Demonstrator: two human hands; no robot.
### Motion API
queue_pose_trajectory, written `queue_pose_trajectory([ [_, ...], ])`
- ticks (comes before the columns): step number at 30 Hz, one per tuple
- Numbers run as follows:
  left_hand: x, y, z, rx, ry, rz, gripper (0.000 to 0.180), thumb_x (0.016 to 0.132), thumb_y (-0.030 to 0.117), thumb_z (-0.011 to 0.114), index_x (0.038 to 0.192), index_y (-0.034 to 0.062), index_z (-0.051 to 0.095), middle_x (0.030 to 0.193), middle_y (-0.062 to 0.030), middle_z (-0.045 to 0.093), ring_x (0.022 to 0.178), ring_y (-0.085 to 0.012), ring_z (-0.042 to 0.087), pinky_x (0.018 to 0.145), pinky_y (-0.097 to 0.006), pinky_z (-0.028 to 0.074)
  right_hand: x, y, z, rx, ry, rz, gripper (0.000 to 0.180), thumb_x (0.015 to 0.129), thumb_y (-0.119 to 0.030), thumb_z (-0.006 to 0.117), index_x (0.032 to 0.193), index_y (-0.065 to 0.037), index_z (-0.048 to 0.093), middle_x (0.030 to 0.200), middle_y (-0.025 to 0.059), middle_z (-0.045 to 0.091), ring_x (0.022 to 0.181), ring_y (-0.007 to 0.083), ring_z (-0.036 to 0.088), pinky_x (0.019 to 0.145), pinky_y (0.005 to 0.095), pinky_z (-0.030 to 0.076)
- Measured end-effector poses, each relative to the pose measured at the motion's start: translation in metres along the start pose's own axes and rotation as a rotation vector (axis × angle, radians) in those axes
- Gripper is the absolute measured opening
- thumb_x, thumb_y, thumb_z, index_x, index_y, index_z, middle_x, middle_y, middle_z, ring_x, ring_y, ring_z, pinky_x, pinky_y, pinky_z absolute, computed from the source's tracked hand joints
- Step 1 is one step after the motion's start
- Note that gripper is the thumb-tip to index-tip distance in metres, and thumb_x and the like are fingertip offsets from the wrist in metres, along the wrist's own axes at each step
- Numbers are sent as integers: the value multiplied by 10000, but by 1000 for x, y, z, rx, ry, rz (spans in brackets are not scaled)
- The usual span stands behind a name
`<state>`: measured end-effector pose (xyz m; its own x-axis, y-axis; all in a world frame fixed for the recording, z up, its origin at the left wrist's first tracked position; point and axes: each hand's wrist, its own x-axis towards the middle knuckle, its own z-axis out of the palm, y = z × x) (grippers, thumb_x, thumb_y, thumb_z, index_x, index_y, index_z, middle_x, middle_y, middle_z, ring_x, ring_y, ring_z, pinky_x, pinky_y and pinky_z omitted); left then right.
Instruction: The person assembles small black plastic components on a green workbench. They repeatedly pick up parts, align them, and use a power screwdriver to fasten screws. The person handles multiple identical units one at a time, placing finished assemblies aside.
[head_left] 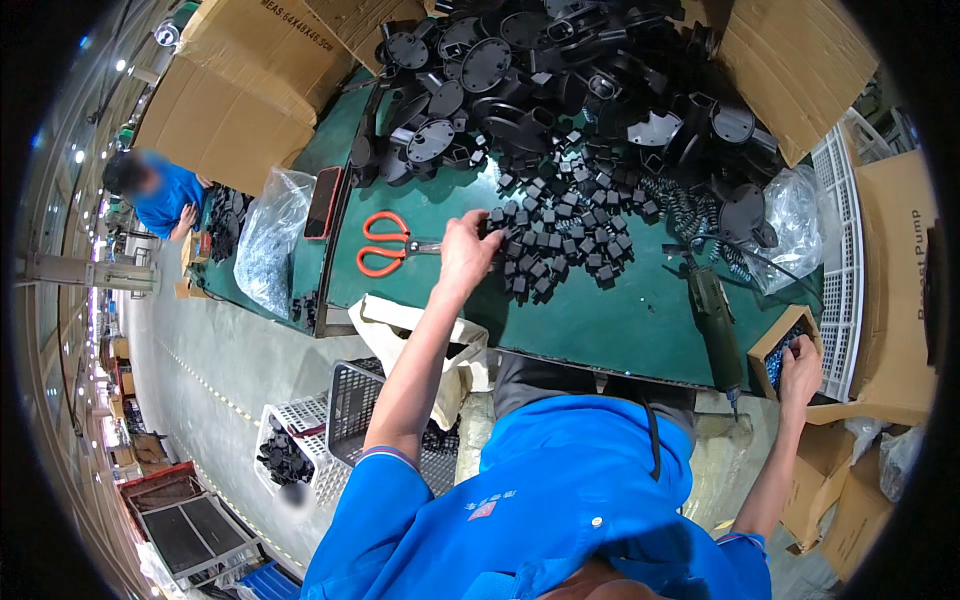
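Note:
My left hand (468,252) reaches to the left edge of a heap of small black plastic blocks (575,240) on the green tabletop. Its thumb and forefinger close on one small black block at the heap's edge. At the table's right front corner, my right hand (800,372) dips its fingertips into a small cardboard box (765,352) of dark, shiny screws (783,352). Those fingers are bent together, and what they hold is hidden. Orange-handled scissors (385,245) lie beside my left hand. A dark green electric screwdriver (712,325) lies near the box, bit toward me.
Round black plastic parts (487,65) are piled at the back, with coil springs (690,210) to their right. A phone (322,203) and clear plastic bags (277,240) are at left. Crates (345,410) stand below. Another person (165,200) works at far left.

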<state>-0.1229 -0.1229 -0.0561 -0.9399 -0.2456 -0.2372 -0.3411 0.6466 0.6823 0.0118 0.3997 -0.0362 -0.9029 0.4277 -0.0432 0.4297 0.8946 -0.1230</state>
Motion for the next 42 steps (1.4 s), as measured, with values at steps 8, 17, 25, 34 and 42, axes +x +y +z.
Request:
queue_pose_trajectory([
  [8, -1, 47, 16, 181, 124, 457, 410, 832, 153, 704, 1227, 84, 618, 1071, -192, 618, 931, -364, 642, 795, -435, 535, -8, 25, 18, 260, 297, -125, 130, 913, -117, 610, 999, -19, 609, 909, 105, 645, 818, 274, 642, 708, 388, 483],
  [17, 124, 74, -10, 480, 372, 614, 518, 750, -38, 614, 1250, 94, 598, 1262, -202, 542, 1104, -396, 574, 948, -441, 489, -88, 39, -21, 890, -242, 152, 39, 846, 3, 650, 847, 5, 611, 661, 7, 576, 522, 72, 543, 450, 226, 421],
  [25, 27, 93, -19, 63, 257, 983, 454, 672, -139, 671, 1052, 37, 496, 1131, -152, 589, 979, -343, 626, 835, -394, 517, -135, 14, 33, 844, -291, 252, 66, 844, -12, 647, 849, 49, 623, 703, 63, 627, 528, 97, 571, 483, 265, 477],
  [34, -113, 41, 74, 94, -322, 1389, 211, 755, 19, 622, 936, -12, 518, 1126, -214, 583, 1175, -377, 582, 973, -443, 522, -140, 20, 29, 731, -270, 168, 60, 839, -7, 641, 856, 46, 619, 686, 58, 611, 525, 106, 582, 496, 266, 482],
  [42, -101, 39, 47, 386, -390, 1389, 397, 684, 10, 612, 1078, 51, 591, 1240, -140, 558, 1290, -323, 483, 1073, -508, 376, -143, 14, 26, 843, -190, 228, 47, 850, -3, 637, 863, 35, 612, 668, 43, 592, 542, 92, 567, 495, 257, 481],
])
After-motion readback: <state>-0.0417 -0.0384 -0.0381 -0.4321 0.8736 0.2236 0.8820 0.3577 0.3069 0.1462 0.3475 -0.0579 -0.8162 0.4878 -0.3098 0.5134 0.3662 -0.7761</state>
